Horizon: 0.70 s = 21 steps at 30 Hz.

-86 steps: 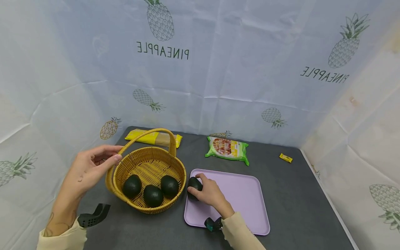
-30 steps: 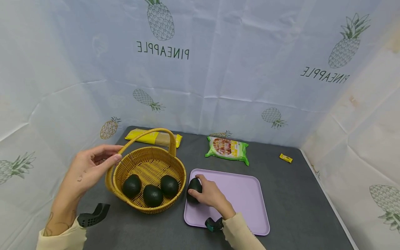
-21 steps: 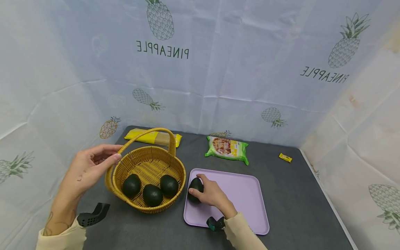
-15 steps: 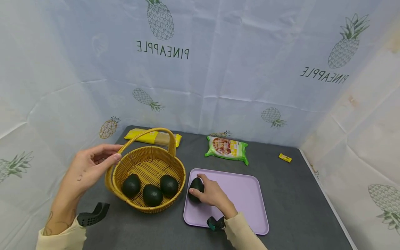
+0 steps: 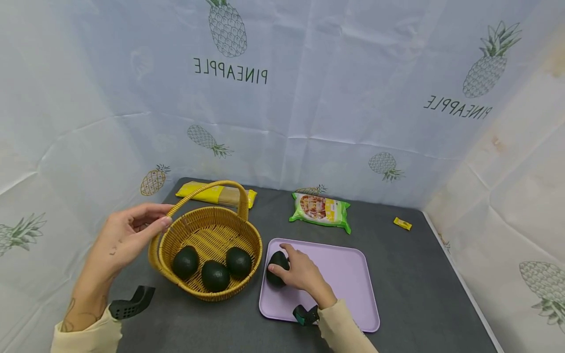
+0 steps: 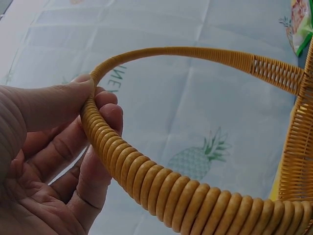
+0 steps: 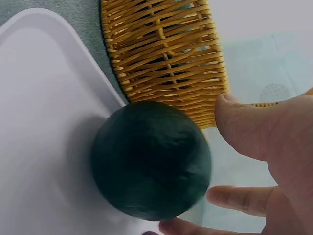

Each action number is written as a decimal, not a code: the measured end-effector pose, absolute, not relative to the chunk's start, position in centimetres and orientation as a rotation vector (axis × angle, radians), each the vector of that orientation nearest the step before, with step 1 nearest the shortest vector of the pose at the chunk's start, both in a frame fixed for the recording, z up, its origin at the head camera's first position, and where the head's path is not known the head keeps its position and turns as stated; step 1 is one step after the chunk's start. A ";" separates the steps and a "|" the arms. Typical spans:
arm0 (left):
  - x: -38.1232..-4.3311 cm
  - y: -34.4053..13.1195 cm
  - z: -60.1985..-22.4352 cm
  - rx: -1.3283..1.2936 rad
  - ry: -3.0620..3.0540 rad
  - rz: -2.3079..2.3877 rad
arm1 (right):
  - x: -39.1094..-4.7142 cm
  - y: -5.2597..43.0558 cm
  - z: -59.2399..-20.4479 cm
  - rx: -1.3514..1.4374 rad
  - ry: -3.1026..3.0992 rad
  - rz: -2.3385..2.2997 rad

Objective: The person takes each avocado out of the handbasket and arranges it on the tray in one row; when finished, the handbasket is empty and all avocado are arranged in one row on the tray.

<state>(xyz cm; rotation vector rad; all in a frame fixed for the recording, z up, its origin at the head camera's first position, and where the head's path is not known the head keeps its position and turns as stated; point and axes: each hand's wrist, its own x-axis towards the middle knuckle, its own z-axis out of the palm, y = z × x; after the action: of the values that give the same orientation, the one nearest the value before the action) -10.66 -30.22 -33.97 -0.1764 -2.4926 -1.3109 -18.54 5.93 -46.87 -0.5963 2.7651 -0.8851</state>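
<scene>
My left hand (image 5: 128,235) pinches the handle (image 6: 142,176) of a yellow woven basket (image 5: 212,211), thumb on one side and fingertips on the other. Three dark green avocados (image 5: 216,276) lie inside the basket. On the left part of a lilac tray (image 5: 340,274) rests another avocado (image 7: 151,161). My right hand (image 5: 304,272) is spread loosely beside that avocado. In the right wrist view its thumb stands apart from the skin, while two fingertips (image 7: 220,195) are right at the avocado's edge.
A yellow packet (image 5: 212,194) lies behind the basket, and a green food packet (image 5: 320,211) behind the tray. A small yellow wrapped piece (image 5: 402,223) sits at the far right of the dark tabletop (image 5: 419,284). Pineapple-print cloth (image 5: 309,98) walls the back and sides.
The avocado on the tray and my right hand have shifted slightly to the right, and the right fingers have loosened around it. My left hand and the basket stay put.
</scene>
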 end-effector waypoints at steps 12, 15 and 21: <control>-10.7 -30.2 -34.1 -0.182 -2.488 -1.319 | -19.2 5.0 -43.8 -0.705 2.814 -0.973; -10.7 -30.3 -34.1 -0.184 -2.487 -1.310 | -19.3 4.5 -42.9 -0.742 2.813 -0.962; -10.7 -30.2 -34.1 -0.178 -2.492 -1.291 | -19.4 3.0 -41.5 -0.860 2.809 -0.937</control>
<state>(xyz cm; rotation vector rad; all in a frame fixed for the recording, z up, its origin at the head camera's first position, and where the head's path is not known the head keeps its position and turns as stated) -10.66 -30.24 -34.07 -0.1776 -2.4916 -1.2908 -19.41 2.96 -41.46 -0.8603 2.8089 -0.9371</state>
